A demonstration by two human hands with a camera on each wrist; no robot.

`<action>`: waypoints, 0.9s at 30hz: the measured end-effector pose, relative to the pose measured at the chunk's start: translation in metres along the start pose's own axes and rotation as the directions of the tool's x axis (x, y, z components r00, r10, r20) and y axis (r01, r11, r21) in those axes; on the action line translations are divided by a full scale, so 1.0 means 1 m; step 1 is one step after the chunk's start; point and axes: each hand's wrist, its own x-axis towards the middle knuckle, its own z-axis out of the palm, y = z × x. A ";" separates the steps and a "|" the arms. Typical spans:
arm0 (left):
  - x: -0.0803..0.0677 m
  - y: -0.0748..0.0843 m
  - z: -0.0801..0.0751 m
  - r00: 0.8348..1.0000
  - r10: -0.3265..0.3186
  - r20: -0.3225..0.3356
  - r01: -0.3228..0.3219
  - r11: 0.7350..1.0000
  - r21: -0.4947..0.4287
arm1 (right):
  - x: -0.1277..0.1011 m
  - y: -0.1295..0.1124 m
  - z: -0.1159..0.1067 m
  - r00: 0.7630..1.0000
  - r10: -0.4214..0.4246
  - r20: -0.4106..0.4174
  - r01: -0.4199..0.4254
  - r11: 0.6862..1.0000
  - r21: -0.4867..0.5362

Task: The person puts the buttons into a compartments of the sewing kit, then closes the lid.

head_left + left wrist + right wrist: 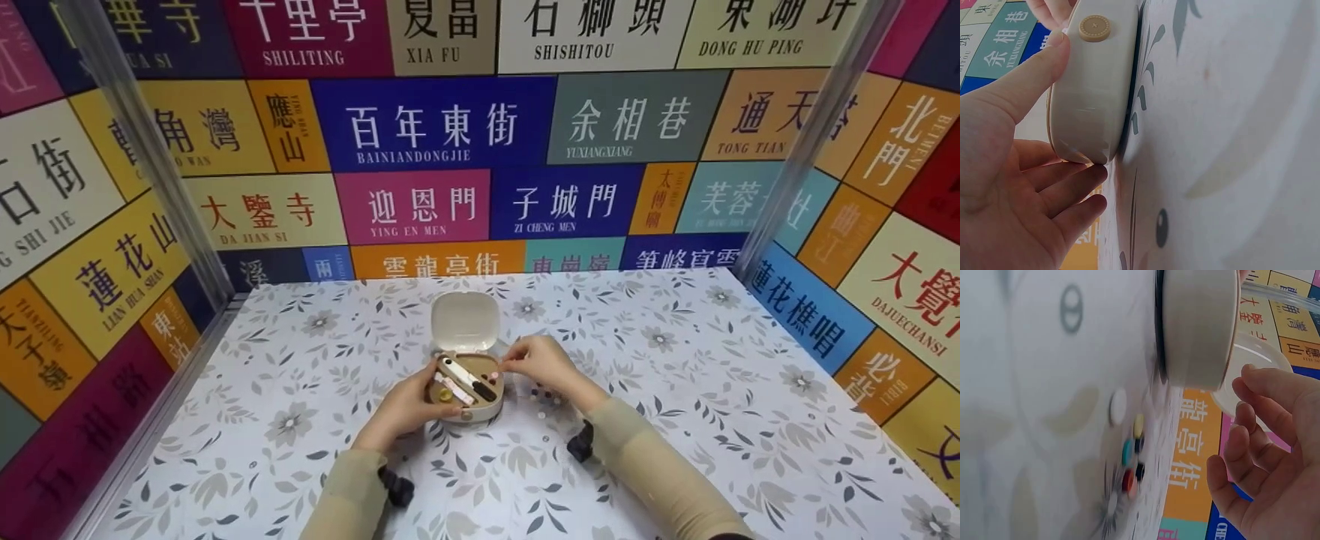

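A cream rounded box point(484, 414) stands on the table with its lid point(465, 322) raised at the back. Inside lie a white, stick-like tool point(459, 369) with a black end, a pale pink-and-white strip point(457, 392), a small yellow round piece point(445, 394) and a few tiny pieces at the right. My left hand point(409, 405) grips the box from its left, thumb near the button-shaped front catch point(1094, 27) and fingers against the side wall. At the right rim is my right hand point(547, 364), thumb and fingers loosely bent, with nothing visible between them.
Several small coloured buttons, among them a red one point(1128, 480) and a white one point(1118, 406), lie on the table right of the box. A leaf-patterned cover point(300, 450) spreads over the tabletop. Sign-printed panels point(435, 120) rise behind and at both sides.
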 end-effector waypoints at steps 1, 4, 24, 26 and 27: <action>0.000 0.000 0.000 1.000 0.002 0.001 -0.002 1.000 -0.003 | -0.002 0.002 -0.003 1.000 0.019 -0.001 -0.019 1.000 0.010; -0.001 0.000 0.000 1.000 0.008 0.000 -0.008 1.000 -0.008 | -0.007 0.007 -0.011 0.998 0.056 0.006 -0.057 0.998 0.015; -0.002 0.001 0.001 1.000 0.003 -0.005 -0.003 1.000 -0.015 | -0.027 0.055 -0.036 0.991 0.131 -0.019 -0.132 0.991 -0.005; -0.003 0.001 0.001 1.000 0.000 -0.006 0.000 1.000 -0.010 | -0.029 0.057 -0.037 0.991 0.132 -0.011 -0.132 0.991 -0.012; -0.003 0.001 0.000 1.000 0.003 -0.007 -0.003 1.000 -0.007 | -0.029 0.057 -0.037 0.991 0.132 -0.005 -0.132 0.991 -0.017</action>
